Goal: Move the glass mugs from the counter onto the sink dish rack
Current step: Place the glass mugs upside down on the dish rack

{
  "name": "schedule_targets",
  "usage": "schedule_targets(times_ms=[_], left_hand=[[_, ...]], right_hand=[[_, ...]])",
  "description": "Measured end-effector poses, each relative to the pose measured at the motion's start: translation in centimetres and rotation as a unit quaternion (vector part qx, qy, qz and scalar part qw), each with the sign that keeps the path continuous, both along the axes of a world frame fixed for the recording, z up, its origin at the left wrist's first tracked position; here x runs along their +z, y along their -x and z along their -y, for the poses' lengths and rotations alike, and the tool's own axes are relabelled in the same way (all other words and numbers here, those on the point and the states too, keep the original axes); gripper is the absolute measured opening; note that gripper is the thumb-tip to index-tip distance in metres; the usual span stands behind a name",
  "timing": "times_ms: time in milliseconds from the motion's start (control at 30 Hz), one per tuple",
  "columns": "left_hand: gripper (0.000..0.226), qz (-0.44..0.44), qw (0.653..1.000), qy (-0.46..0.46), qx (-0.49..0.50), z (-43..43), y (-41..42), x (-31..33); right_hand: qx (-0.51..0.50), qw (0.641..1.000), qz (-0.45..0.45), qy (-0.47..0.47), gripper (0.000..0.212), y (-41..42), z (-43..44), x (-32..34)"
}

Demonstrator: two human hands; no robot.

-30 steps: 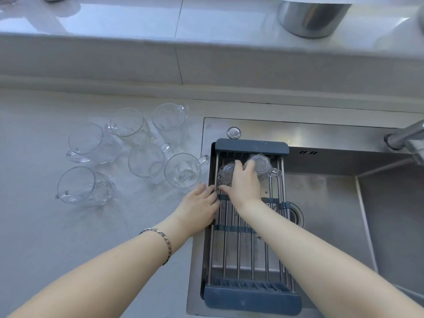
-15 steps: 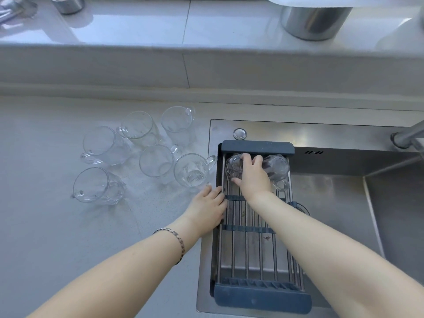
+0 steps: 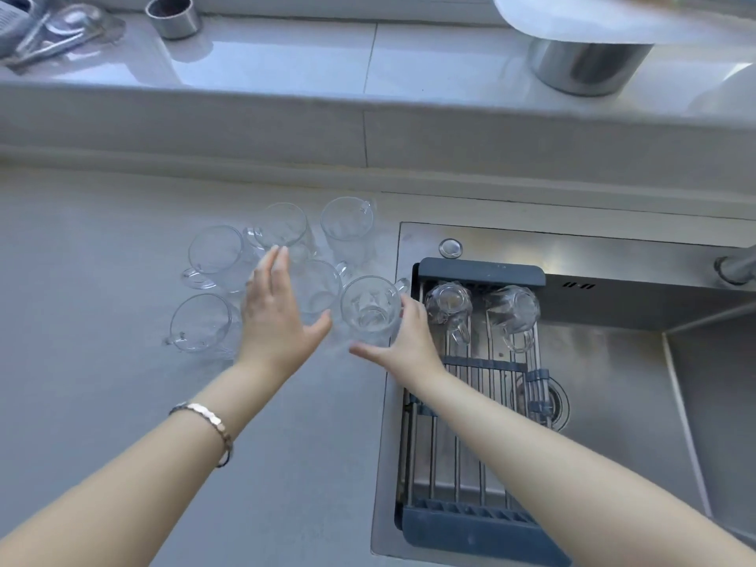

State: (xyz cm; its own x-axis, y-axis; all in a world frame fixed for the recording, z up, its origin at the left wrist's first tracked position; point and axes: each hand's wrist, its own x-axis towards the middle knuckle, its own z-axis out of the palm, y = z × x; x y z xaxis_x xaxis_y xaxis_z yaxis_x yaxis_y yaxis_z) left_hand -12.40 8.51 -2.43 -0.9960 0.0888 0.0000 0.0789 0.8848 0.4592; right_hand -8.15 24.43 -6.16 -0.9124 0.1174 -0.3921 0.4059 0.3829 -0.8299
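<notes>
Several clear glass mugs stand upright on the grey counter (image 3: 102, 362), left of the sink. My left hand (image 3: 278, 317) hovers open over them, fingers spread, beside the middle mug (image 3: 321, 288). My right hand (image 3: 409, 341) cups the mug nearest the sink (image 3: 370, 308): fingers lie against its right side, and the thumb stretches out below its near side. That mug still stands on the counter. The dish rack (image 3: 482, 272), steel bars between dark blue-grey ends, spans the sink. Two mugs (image 3: 448, 304) (image 3: 513, 311) lie upside down at its far end.
The steel sink basin (image 3: 613, 403) lies to the right of the rack, with a drain (image 3: 548, 403) under the bars and a faucet (image 3: 736, 268) at the right edge. On the raised ledge behind are a steel pot (image 3: 589, 63), a small steel cup (image 3: 174, 16) and utensils (image 3: 49, 30).
My right hand left the two mugs on the rack and swung left to the nearest counter mug. My left hand moved from the rack's edge up over the counter mugs.
</notes>
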Motion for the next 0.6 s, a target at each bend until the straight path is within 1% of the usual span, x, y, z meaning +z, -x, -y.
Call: schedule_targets(times_ms=[67,133,233,333,400,467,533,600], left_hand=[[0.093,0.092,0.995,0.021,-0.014,-0.1,1.0,-0.3],[0.096,0.125,0.991,0.04,-0.032,-0.2,1.7,-0.9],[0.094,0.127,0.992,0.01,-0.008,-0.4,2.2,-1.0],[0.09,0.103,0.994,-0.026,0.03,-0.6,1.7,-0.7],[0.087,0.089,0.995,-0.035,0.029,-0.7,0.5,-0.7],[0.088,0.089,0.995,-0.052,0.016,-0.9,-1.2,-0.9],[0.089,0.096,0.993,-0.064,0.001,-1.2,-3.0,-1.0],[0.09,0.101,0.992,-0.068,-0.016,-1.8,-4.5,-0.8]], right_hand=[[-0.064,0.998,-0.003,0.001,0.097,0.6,1.3,-0.5],[-0.097,0.995,-0.006,-0.008,0.091,1.0,1.9,-0.7],[-0.104,0.994,-0.018,0.008,0.079,0.4,1.4,0.2],[-0.055,0.998,-0.028,0.022,0.08,-2.3,-1.1,1.8],[-0.022,0.999,-0.013,0.021,0.074,-4.8,-3.6,2.7],[0.001,1.0,0.018,-0.005,0.063,-7.1,-6.3,3.5],[-0.006,0.997,0.061,-0.045,0.067,-8.5,-8.8,3.2],[-0.011,0.985,0.112,-0.13,0.074,-9.2,-10.5,2.4]])
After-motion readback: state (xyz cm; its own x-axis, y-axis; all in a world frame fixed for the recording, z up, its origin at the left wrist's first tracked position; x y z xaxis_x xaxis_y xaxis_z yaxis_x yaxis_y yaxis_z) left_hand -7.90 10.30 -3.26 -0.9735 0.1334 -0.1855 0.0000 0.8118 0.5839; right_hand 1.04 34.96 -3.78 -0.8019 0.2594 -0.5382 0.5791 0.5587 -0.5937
